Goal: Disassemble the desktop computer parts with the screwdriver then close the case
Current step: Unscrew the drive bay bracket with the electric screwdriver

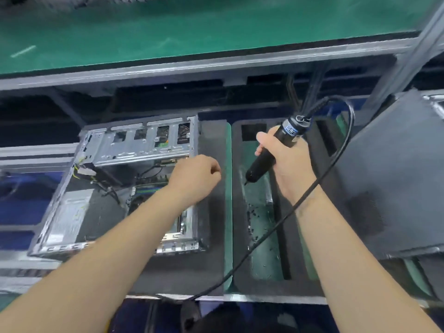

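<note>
Right hand [286, 162] is wrapped around a black electric screwdriver [271, 152], gripping the barrel at its middle. The tool tilts, its bit end pointing down and to the left, its labelled top end up and to the right. A black cable [300, 200] leaves that top end, loops out to the right, crosses over the right forearm and runs down to the front edge of the desk [276, 298]. The bit hangs above a dark foam tray [240, 280] with green-bottomed wells; small dark bits, perhaps screws [253, 224], lie scattered in the long well below the tool.

Left of that tray, on a second dark foam pad [211, 260], the open computer case [125, 183] lies on its side. It is bare silver metal. Its far part is a perforated drive cage [146, 145] with rectangular cut-outs; beneath it a green circuit board [151, 183] and some loose wires show, and a grey power supply [69, 217] fills the near left corner.

Left hand [197, 176] reaches over the right side of the case, fingers curled in loosely; whether they pinch anything I cannot tell. The left forearm crosses the near right part of the case. The two hands are near each other, with the gap between the foam pads lying between them.

At far right a dark flat panel [396, 188], perhaps the case's side cover, rests tilted. Behind everything runs a green-topped shelf [168, 32] on a metal frame.
</note>
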`<state>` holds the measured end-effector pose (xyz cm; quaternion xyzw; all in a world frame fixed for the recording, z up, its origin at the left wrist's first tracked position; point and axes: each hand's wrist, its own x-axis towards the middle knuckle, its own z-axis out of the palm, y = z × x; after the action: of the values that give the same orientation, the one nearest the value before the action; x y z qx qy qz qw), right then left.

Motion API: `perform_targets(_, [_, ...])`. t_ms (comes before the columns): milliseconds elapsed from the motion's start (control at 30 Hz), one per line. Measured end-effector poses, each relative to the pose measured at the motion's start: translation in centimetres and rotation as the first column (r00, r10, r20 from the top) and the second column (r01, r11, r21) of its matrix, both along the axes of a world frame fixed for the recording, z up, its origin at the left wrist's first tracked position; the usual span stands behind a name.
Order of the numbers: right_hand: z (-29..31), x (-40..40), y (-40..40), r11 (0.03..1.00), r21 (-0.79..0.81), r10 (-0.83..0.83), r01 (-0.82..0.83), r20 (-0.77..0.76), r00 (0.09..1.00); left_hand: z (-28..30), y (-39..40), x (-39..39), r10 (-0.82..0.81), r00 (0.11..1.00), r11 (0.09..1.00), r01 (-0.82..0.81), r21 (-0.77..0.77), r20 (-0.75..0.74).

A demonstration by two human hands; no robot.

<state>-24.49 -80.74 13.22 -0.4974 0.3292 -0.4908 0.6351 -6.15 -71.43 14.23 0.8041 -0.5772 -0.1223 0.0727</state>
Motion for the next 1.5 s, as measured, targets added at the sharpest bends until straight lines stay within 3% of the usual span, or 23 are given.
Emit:
perform_targets(100, [-1.5,-1.7,0.1,0.999,0.034,0.036,-0.036,0.021,0.999,-0.4,-0.1,-3.2,-0.044,0.992,0.999,0.039,0.038,0.118])
perform_targets(200, [-2.7,-2.5,0.6,0.991,0.106,0.081,-0.087,0.062,0.995,-1.4,-0.4,-6.2,-0.078,0.994,0.977,0.060,0.206,0.080])
perform_targets(300, [-3.7,-3.2,0.9,0.983,0.132,0.122,-0.130,0.061,0.991,-3.4,-1.5,-8.7,-0.157,0.987,0.910,0.129,0.394,0.040])
perform_targets(533, [-6.9,-6.6,0.3,0.988,0.137,0.074,-0.077,0.027,0.997,-12.2,-3.8,-12.2,-0.434,0.887,0.747,0.257,0.613,0.157])
perform_targets(667, [-8.1,-8.1,0.3,0.984,0.172,-0.041,0.039,0.006,0.999,-17.0,-4.7,-13.1,-0.520,0.818,0.751,0.301,0.588,0.246])
perform_targets(800, [-8.6,-8.9,0.4,0.985,0.168,-0.053,0.045,0.039,0.998,-20.1,-5.0,-13.4,-0.512,0.809,0.771,0.284,0.570,0.290])
perform_targets(1233, [-9.6,-10.3,0.9,0.986,0.136,-0.106,0.096,0.064,0.992,-22.8,-5.3,-14.4,-0.547,0.786,0.765,0.330,0.554,0.288])
perform_targets(1333, [-9.8,-10.7,0.9,0.985,0.134,-0.116,0.108,0.057,0.992,-22.7,-5.2,-14.8,-0.428,0.876,0.812,0.265,0.520,0.222])
perform_targets(1400, [-9.6,-10.9,0.9,0.984,0.132,-0.130,0.122,0.052,0.990,-21.6,-5.1,-15.0,-0.106,0.994,0.923,0.085,0.375,0.037])
perform_targets(1433, [-9.3,-10.9,0.9,0.983,0.127,-0.139,0.131,0.053,0.989,-20.6,-5.1,-15.1,0.121,0.982,0.957,-0.077,0.281,-0.142])
perform_targets(1467, [-8.9,-10.8,0.9,0.983,0.118,-0.148,0.141,0.058,0.987,-19.5,-5.0,-15.0,0.341,0.868,0.935,-0.272,0.228,-0.361])
perform_targets(1500, [-8.3,-10.7,0.8,0.983,0.107,-0.157,0.149,0.068,0.985,-18.3,-5.0,-15.0,0.504,0.636,0.854,-0.466,0.230,-0.584])
